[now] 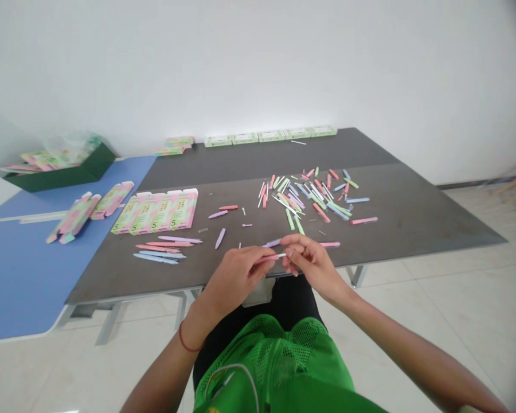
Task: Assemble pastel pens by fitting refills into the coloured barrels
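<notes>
My left hand (243,268) is closed around a pink pen barrel (266,259) at the table's front edge. A white refill (281,254) sticks out of the barrel's right end, and my right hand (307,261) pinches its far tip. Just behind the hands lie a purple pen part (272,243) and a pink pen part (330,244). Farther back to the right spreads a pile of loose pen parts (313,198) in pink, green, blue and purple, with white refills among them. Several assembled-looking pens (161,249) rest in a group on the left.
Several pink-and-green boxes (155,212) stand in a row at left, with two more cartons (74,218) beside them on the blue table (17,269). Flat boxes (270,136) line the wall. A dark green bin (69,172) holds cartons and plastic.
</notes>
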Available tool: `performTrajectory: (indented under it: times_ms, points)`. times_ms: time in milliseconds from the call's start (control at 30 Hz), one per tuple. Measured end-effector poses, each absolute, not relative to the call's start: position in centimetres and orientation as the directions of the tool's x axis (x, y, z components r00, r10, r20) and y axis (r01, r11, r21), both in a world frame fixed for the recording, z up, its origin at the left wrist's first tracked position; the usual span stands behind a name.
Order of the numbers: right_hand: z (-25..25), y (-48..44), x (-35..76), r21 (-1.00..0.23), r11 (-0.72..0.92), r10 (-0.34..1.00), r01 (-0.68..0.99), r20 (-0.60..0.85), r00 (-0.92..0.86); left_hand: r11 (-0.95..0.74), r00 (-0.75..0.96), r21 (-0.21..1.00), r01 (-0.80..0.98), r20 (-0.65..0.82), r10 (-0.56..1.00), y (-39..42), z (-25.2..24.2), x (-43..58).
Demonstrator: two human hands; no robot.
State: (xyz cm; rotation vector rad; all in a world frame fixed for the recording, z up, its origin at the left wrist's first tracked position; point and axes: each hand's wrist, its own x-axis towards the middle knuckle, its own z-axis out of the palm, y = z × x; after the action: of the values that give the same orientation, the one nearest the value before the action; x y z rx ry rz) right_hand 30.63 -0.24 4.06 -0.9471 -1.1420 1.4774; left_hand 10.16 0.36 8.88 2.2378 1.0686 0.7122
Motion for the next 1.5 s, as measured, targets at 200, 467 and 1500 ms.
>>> performTrajectory:
  times_ms: [200,467,1500]
  points:
    - [3.8,-0.6,31.1,-0.985,-0.060,0.959,-0.164,-0.012,-0.283,-0.565,0.595,0.638,0.524,0.201,0.778,0.7,7.4,10.0]
    - [3.9,0.8,35.5,-0.974,0.140,0.980,0.178,0.111,-0.163,-0.543,0.529,0.664,0.514,0.253,0.810,0.9,6.2,9.5]
    - [4.3,-1.1,38.5,-0.813,0.340,0.940,0.472,0.281,-0.194,-0.655,0.547,0.498,0.568,0.366,0.753,0.8,7.3,11.7]
